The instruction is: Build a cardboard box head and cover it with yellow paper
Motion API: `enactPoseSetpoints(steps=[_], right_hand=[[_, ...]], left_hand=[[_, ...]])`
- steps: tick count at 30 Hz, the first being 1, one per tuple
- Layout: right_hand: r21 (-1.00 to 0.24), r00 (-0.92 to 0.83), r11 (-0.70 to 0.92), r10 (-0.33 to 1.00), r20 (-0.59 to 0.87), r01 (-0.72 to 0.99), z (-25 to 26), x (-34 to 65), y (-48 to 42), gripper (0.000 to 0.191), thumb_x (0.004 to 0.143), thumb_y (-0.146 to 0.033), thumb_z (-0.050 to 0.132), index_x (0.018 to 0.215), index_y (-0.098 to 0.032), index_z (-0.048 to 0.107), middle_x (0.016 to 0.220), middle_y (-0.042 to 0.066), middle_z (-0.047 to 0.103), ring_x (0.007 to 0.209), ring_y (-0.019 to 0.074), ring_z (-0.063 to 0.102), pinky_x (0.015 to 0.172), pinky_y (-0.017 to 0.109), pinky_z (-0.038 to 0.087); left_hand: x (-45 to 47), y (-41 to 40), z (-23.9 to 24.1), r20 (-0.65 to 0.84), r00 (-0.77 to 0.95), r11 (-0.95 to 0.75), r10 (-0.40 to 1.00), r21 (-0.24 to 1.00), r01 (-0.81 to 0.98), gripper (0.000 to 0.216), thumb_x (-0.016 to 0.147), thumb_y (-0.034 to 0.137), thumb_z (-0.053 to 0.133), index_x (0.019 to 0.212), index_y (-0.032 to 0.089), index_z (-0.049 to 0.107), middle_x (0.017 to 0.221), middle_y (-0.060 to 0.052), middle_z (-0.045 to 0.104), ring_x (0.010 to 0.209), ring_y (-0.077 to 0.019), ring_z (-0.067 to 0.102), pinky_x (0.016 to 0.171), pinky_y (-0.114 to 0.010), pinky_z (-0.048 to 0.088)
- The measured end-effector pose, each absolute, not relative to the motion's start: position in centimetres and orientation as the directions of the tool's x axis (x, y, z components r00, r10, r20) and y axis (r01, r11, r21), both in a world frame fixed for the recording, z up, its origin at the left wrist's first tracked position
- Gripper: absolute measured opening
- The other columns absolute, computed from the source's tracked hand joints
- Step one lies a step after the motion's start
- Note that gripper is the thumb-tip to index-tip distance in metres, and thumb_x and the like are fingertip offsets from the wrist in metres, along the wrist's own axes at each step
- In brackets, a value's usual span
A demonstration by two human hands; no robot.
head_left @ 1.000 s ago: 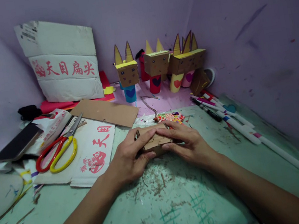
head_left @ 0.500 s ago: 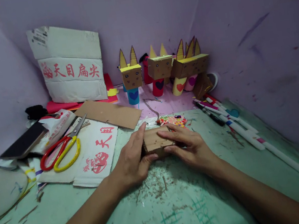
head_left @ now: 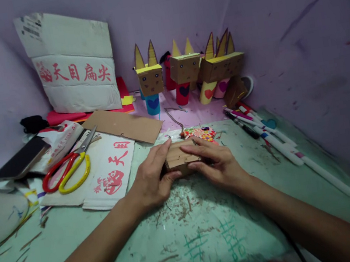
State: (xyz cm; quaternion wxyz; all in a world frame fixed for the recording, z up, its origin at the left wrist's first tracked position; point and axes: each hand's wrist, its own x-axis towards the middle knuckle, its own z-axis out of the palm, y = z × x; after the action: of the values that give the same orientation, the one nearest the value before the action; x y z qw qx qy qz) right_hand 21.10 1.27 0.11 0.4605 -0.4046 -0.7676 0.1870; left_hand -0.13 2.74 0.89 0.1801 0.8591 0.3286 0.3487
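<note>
A small brown cardboard box point(head_left: 179, 158) rests on the green mat point(head_left: 191, 234) in the middle. My left hand point(head_left: 151, 180) holds its left end, fingers lying along the side and thumb under the front edge. My right hand point(head_left: 215, 162) covers its right end, fingers pressed on the top and front. Both hands are closed on the box. A colourful patterned paper scrap point(head_left: 200, 133) lies just behind the box.
Red-and-yellow scissors point(head_left: 66, 169) lie on printed white cardboard point(head_left: 110, 172) at left, near a phone point(head_left: 20, 158). A flat brown cardboard piece point(head_left: 123, 126) lies behind. Several cardboard figures with pointed ears point(head_left: 186, 74) stand at the back. Markers point(head_left: 268, 134) lie at right. A white printed box point(head_left: 71, 63) leans on the wall.
My left fingers have straightened along the box's left side instead of curling over its top. The box stays between both hands. The view has shifted slightly.
</note>
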Motion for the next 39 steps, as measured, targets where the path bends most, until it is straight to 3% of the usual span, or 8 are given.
enactPoseSetpoints(steps=[23, 33, 39], right_hand=[[-0.602, -0.134, 0.571, 0.778, 0.614, 0.557, 0.1, 20.2, 0.2, 0.036, 0.081, -0.023, 0.066, 0.117, -0.031, 0.067, 0.117, 0.007, 0.069, 0.114, 0.0274, 0.062, 0.095, 0.049, 0.051], [-0.651, -0.232, 0.597, 0.795, 0.561, 0.469, 0.1, 21.3, 1.7, 0.036, 0.079, -0.024, 0.068, 0.115, -0.029, 0.069, 0.122, 0.01, 0.068, 0.12, 0.0293, 0.058, 0.097, 0.051, 0.048], [-0.626, -0.194, 0.607, 0.776, 0.6, 0.49, 0.2, 20.7, 1.3, 0.036, 0.079, -0.024, 0.068, 0.114, -0.029, 0.069, 0.115, 0.009, 0.07, 0.116, 0.0275, 0.061, 0.093, 0.048, 0.051]], left_hand=[[-0.6, 3.8, 1.0, 0.451, 0.603, -0.739, 0.658, 0.543, 0.399, 0.064, 0.084, 0.022, 0.058, 0.143, 0.014, 0.033, 0.137, -0.021, 0.048, 0.126, -0.0317, 0.049, 0.103, -0.048, 0.043], [0.5, 1.7, 1.3, 0.466, 0.454, -0.65, 0.759, 0.513, 0.561, 0.059, 0.083, 0.021, 0.057, 0.138, 0.01, 0.038, 0.13, -0.021, 0.053, 0.119, -0.0313, 0.054, 0.099, -0.049, 0.047], [-0.3, 3.1, 1.2, 0.5, 0.571, -0.759, 0.651, 0.44, 0.479, 0.061, 0.085, 0.025, 0.057, 0.14, 0.013, 0.034, 0.131, -0.022, 0.051, 0.12, -0.0331, 0.053, 0.098, -0.05, 0.047]])
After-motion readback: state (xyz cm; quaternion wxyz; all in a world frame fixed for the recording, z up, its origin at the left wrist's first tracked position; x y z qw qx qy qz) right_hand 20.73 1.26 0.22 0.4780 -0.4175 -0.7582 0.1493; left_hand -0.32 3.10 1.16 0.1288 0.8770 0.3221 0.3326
